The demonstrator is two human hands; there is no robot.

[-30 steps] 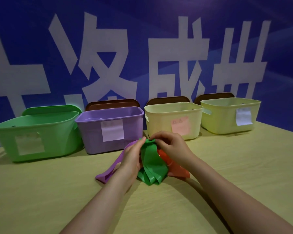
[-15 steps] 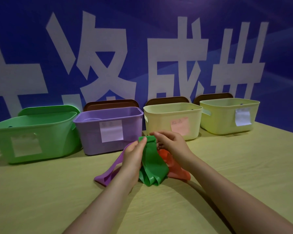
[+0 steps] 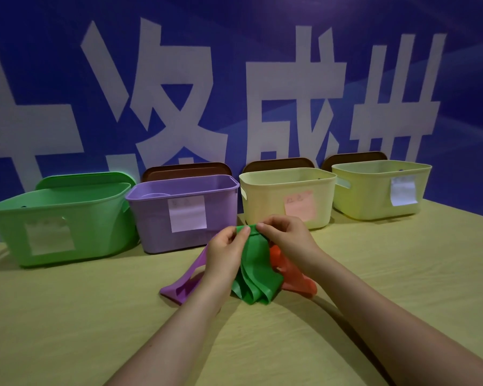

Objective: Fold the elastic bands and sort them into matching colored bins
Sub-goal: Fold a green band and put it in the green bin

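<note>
A green elastic band hangs folded in loops over the table, its lower end touching the surface. My left hand pinches its top edge from the left and my right hand pinches it from the right. A purple band lies on the table under my left wrist. An orange band lies under my right wrist. Behind them stand a green bin, a purple bin, a cream bin with a pink label and a yellow-green bin.
The bins line the back of the yellowish table against a blue wall with large white characters. Brown lids and a green lid lean behind the bins. Each bin carries a paper label on its front.
Both hands keep pinching the top of the green band and have shifted a little nearer each other. The band's loops hang much as before.
</note>
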